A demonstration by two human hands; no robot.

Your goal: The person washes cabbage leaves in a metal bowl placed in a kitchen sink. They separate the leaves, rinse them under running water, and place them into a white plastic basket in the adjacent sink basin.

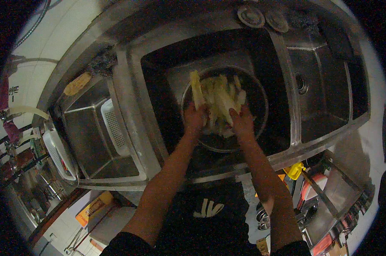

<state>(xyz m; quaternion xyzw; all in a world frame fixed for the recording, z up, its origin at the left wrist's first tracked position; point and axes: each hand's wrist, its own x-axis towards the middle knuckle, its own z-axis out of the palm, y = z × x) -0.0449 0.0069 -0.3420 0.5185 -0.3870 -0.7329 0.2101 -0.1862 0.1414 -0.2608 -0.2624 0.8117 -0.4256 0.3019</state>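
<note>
A wide round metal basin (266, 112) stands in the deep middle sink. Long pale yellow-green vegetable stalks (218, 91) are heaped inside it; the dim light hides their exact kind. At the heap's left side, my left hand (196, 118) is closed on some stalks, one thick piece rising above its fingers. My right hand (243, 121) grips stalks on the right side of the heap, thumb toward the middle. Both hands are inside the basin's rim, and some fingertips are hidden among the stalks.
A white perforated basket (115, 126) sits in the left sink, with a yellowish sponge-like piece (77, 83) on the ledge behind. The right sink (323, 91) has a round drain. Two round lids or drain covers (251, 17) lie at the back. A yellow container (294, 170) stands lower right.
</note>
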